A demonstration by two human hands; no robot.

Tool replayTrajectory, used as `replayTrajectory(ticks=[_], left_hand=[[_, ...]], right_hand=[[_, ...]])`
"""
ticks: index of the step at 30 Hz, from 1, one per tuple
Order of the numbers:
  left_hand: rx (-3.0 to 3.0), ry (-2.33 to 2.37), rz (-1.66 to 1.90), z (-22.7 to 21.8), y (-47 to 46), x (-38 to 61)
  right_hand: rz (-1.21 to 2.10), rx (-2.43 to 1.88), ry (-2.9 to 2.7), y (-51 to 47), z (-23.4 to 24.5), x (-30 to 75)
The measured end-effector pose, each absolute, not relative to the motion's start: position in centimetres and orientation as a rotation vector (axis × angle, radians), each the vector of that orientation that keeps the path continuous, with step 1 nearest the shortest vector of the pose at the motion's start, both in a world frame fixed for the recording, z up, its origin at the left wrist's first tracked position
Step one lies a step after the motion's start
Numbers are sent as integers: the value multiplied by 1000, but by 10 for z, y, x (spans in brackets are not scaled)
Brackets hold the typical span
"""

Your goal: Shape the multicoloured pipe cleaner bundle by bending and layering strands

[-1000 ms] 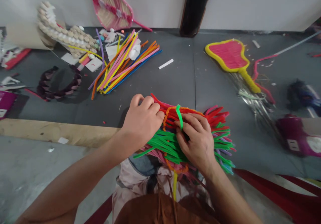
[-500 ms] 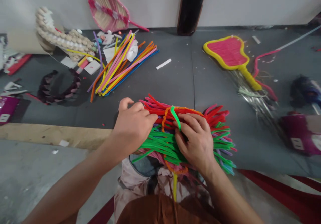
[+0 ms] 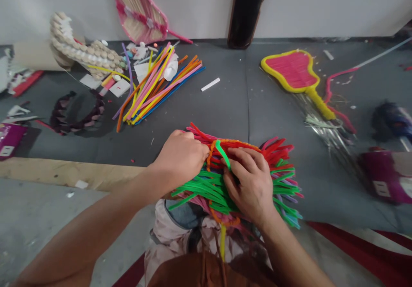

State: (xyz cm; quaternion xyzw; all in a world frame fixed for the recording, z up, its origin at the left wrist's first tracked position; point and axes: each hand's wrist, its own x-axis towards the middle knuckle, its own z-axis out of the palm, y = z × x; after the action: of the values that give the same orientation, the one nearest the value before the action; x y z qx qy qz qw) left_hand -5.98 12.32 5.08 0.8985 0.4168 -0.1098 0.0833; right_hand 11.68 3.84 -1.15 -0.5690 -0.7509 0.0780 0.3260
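A thick fringe of green pipe cleaners point(image 3: 202, 186) lies at the table's front edge, partly over my lap. Behind it run red pipe cleaners point(image 3: 267, 154), with a twisted orange pipe cleaner point(image 3: 210, 156) along and across them. My left hand point(image 3: 182, 156) is closed at the left end, its fingertips beside the orange twist; what they pinch is hidden. Over the middle, my right hand point(image 3: 249, 179) is curled, its fingers closed on a single bright green pipe cleaner point(image 3: 222, 153) whose free end sticks up leftward. Its thumb side presses against the green fringe.
Loose coloured pipe cleaners point(image 3: 157, 87) lie at back left, near a dark headband point(image 3: 77, 115) and a beaded piece point(image 3: 86, 49). A pink fan point(image 3: 140, 12) leans on the wall. Right stands a yellow-rimmed fan shape point(image 3: 291, 70); a white stick point(image 3: 210, 84) lies mid-table.
My left hand has shifted right along the bundle, its fingers curling tighter. The green end by my right fingers has tipped slightly left; my right hand has barely moved.
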Motion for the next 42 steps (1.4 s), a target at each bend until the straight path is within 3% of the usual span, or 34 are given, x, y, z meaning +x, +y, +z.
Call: replayTrajectory(ticks=[11, 18, 27, 35, 42], left_hand=[[2460, 1243, -652, 65, 140, -43], [2836, 1239, -388, 59, 127, -44], [2693, 1335, -539, 68, 124, -40], [2537, 1381, -298, 53, 131, -54], [2863, 1258, -368, 56, 121, -51]], right_hand=[[196, -1483, -1968, 38, -12, 118], [227, -1471, -1980, 36, -13, 120], [171, -1526, -2055, 38, -12, 118], [187, -1523, -2026, 38, -12, 118], [179, -1517, -2023, 37, -13, 118]])
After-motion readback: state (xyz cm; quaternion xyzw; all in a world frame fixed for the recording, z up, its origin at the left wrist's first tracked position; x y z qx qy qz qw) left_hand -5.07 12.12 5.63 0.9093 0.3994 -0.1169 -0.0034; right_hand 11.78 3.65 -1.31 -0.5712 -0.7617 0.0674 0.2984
